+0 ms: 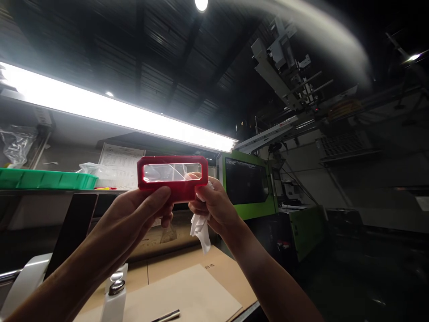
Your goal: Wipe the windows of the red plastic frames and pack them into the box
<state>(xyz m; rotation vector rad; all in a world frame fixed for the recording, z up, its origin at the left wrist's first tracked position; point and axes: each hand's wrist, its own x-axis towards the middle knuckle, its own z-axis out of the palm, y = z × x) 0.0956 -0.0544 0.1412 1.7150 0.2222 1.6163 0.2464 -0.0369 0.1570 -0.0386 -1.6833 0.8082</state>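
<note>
A red plastic frame with a clear rectangular window is raised in front of me, below the bright tube light. My left hand grips its lower left edge, the thumb lying on the near face. At its lower right corner, my right hand pinches it between thumb and fingers. Some right fingers show through the window, behind the frame. A crumpled white cloth or tissue hangs from my right hand, bunched against the palm. Parts of both hands' fingers are hidden behind the frame.
Cardboard covers the bench, with a dark pen and a white pump bottle on it. A green tray sits on the left shelf under a long tube light. A green machine stands to the right.
</note>
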